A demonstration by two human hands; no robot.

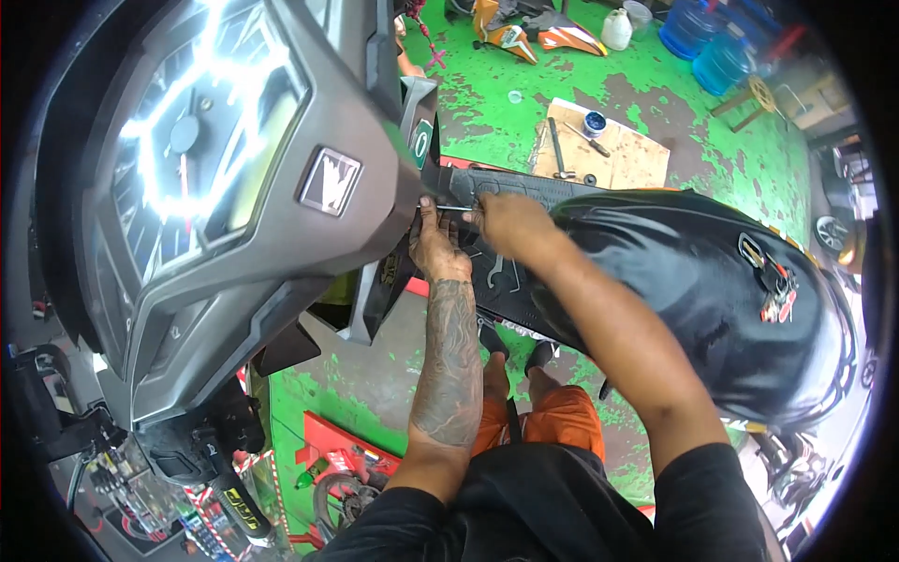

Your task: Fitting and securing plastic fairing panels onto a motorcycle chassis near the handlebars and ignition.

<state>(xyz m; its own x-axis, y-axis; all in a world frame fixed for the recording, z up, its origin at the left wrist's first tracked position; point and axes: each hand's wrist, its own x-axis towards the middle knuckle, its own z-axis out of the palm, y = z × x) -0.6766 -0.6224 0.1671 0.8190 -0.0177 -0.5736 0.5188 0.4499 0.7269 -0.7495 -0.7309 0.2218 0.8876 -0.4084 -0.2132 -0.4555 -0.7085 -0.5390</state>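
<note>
Behind the scooter's front cowl (pixel 365 201), a thin metal screwdriver shaft (pixel 455 208) runs level between my two hands. My right hand (pixel 513 227) is closed round its handle end, which the fingers hide. My tattooed left hand (pixel 440 251) pinches near the tip, thumb up, close against the cowl's rear edge. The tip itself is hidden there. Below my right hand, a wrench (pixel 496 272) lies on the black footboard (pixel 534 300) of the scooter. To the right is the long black seat (pixel 646 253), with a bunch of keys (pixel 777 292) on it.
A lit dash (pixel 187 136) fills the upper left. Beyond the scooter, a board (pixel 641 161) on the green floor holds a hammer (pixel 558 150) and a small open tin (pixel 595 123). Orange panels (pixel 534 33) and blue water jugs (pixel 721 66) stand farther off. A red stand (pixel 342 440) lies lower left.
</note>
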